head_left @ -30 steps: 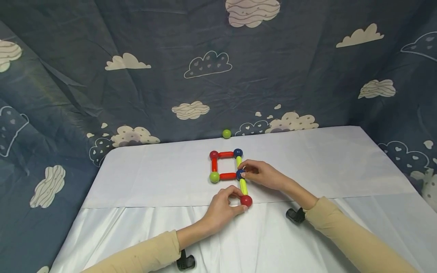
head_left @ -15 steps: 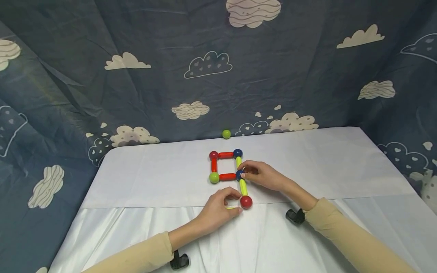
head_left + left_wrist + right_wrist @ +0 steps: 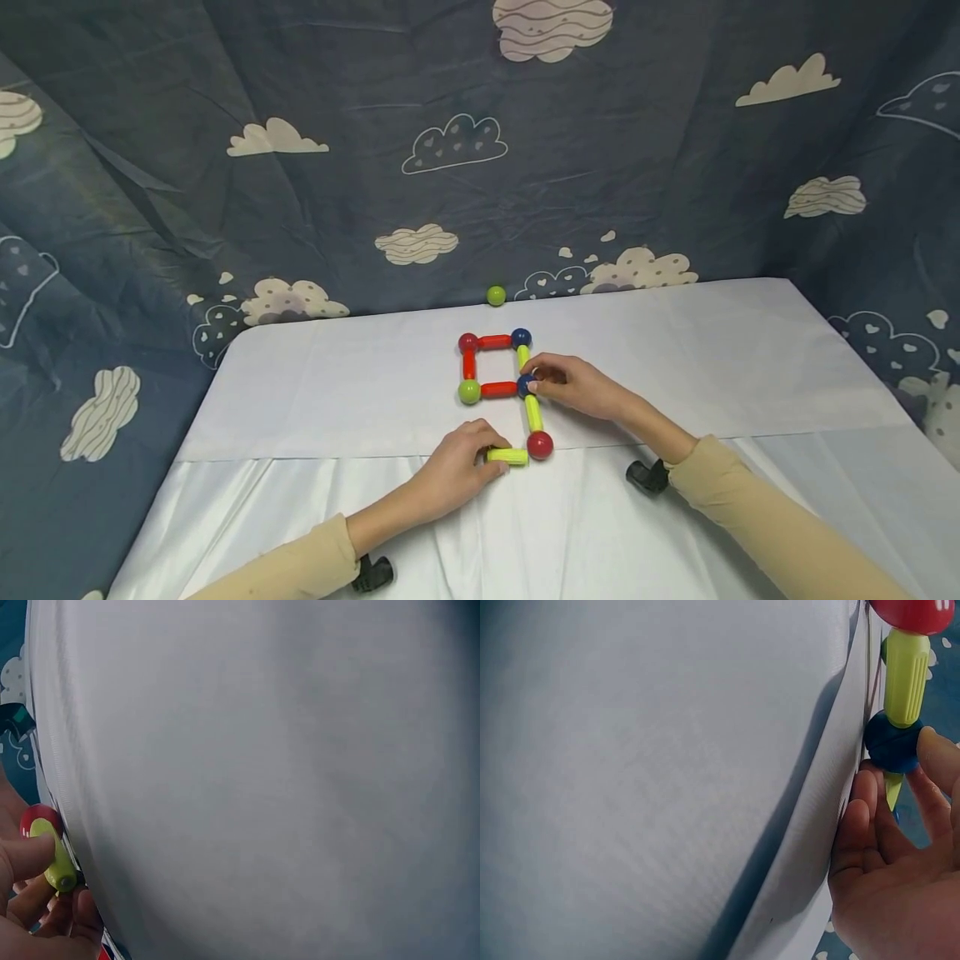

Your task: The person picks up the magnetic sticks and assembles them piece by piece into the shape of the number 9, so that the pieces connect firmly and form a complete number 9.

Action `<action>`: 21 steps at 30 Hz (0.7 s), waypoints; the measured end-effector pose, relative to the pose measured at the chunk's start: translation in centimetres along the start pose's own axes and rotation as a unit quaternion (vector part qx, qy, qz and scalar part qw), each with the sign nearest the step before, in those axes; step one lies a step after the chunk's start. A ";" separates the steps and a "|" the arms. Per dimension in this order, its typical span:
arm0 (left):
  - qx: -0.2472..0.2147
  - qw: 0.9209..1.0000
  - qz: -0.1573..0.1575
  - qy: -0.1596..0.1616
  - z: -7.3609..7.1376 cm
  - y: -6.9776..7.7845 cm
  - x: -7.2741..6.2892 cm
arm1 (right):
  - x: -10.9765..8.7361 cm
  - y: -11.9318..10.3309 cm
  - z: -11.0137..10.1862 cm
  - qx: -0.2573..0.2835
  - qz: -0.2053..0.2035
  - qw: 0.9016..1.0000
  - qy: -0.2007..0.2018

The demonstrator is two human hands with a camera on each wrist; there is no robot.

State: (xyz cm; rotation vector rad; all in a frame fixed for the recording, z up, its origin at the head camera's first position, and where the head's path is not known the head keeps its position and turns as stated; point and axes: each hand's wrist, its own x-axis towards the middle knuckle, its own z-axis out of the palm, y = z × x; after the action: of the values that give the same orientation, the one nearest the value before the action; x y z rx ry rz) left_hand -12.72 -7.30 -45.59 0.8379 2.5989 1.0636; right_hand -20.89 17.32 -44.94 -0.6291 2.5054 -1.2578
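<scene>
My left hand (image 3: pixel 459 465) pinches a yellow-green magnetic rod (image 3: pixel 508 456) between thumb and fingers. The rod lies sideways, its right end against a red ball (image 3: pixel 540 445). The thumb partly covers the rod in the left wrist view. Above that red ball, another yellow-green rod (image 3: pixel 533 413) leads up to a blue ball (image 3: pixel 892 742). My right hand (image 3: pixel 581 386) holds this blue ball between its thumb and fingers. The blue ball forms the lower right corner of a square, along with a second blue ball (image 3: pixel 521 337), a dark red ball (image 3: pixel 468 342) and a green ball (image 3: pixel 469 392).
Red rods (image 3: pixel 495 342) make up three sides of the square; the right side is yellow-green. A loose green ball (image 3: pixel 496 296) sits at the back edge of the white-covered table (image 3: pixel 315 383). Dark cloth with cloud prints (image 3: pixel 360 75) hangs behind and at both sides.
My left hand has drawn back to the left from the red ball, uncovering the sideways rod that its fingers hid before. The right hand has stayed on the blue ball.
</scene>
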 end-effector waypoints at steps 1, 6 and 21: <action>-0.005 1.000 -0.002 0.005 0.0 0.0 0.0 | 0.0 0.0 0.0 0.000 0.000 1.000 0.000; -0.029 0.999 -0.018 0.024 0.2 -0.1 0.3 | 0.2 0.1 0.1 -0.002 0.004 1.000 0.002; -0.043 0.998 -0.030 0.020 0.2 0.0 0.5 | -4.5 -2.3 0.7 -0.057 0.066 0.996 0.032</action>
State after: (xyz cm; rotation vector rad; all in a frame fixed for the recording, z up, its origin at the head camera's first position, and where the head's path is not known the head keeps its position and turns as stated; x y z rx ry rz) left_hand -13.03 -6.94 -45.76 0.7218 2.5728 1.1783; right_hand -16.05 17.77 -43.28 -0.4448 2.6383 -1.1116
